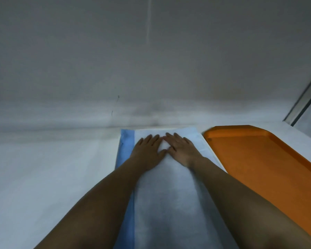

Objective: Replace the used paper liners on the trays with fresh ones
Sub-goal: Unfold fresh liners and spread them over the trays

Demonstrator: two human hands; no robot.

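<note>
- Both hands lie flat, side by side, on a white paper liner; left hand and right hand have fingers straight and lightly fanned, nothing pinched or curled round.
- Index fingers and thumbs nearly meet, leaving a small bare patch of paper between the two hands.
- Palms-down pressure reads as smoothing: likely seating the sheet so it lies flush.
- The liner runs from beyond the fingertips back under both forearms toward the person.
- Just left of the left hand, a blue tray shows as a strip along the paper's edge; the sheet covers the rest, so the liner sits on it, shifted a little right.
- Right of the right hand, close beside the paper, an orange tray lies bare, no liner in it; probably next in line.
- All rests on a white table, against a grey wall beyond the fingertips.
- Whether this sheet is fresh or used cannot be told for certain; it looks clean.
</note>
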